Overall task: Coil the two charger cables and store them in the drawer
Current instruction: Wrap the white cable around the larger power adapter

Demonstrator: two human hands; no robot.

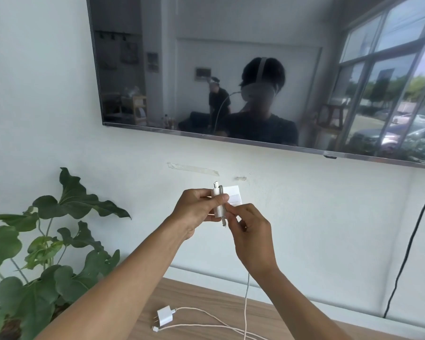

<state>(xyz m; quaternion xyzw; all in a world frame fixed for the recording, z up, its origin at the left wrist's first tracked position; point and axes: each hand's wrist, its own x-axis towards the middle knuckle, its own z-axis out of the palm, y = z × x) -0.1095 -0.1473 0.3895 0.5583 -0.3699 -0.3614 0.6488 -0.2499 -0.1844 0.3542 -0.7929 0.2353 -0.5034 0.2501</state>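
Finding: coiling of the first charger is in hand; nothing is stored.

Left hand (pixel 196 209): raised in front of the wall, fingers and thumb curled round a white adapter (pixel 217 200), prongs up. Judged purpose: the adapter serves as a fixed core, held steady so that cable can be laid against it.

Right hand (pixel 250 239): just beside the left hand, on its lower right. Thumb and forefinger pinch the cable (pixel 247 298) at the adapter's lower end. One pass of cable runs up the adapter's side nearest this hand and bends over the top. Whether further turns lie behind the left fingers cannot be told.

From under the right wrist the cable hangs slack, straight down to the table (pixel 268 315). Judged: most of its length is unwound, and the pinch keeps tension where the wrap begins.

Well below both hands, between the forearms, the second adapter (pixel 165 315) lies on the table with the second cable (pixel 206 312) trailing loose towards the right forearm, its small connector near the adapter. It is untouched.

The drawer is not in view.

Risk, as judged: the hanging cable crosses the second cable on the table, so further winding could drag or tangle the two.

Progress, as judged: early, with one cable barely begun, the other not started.
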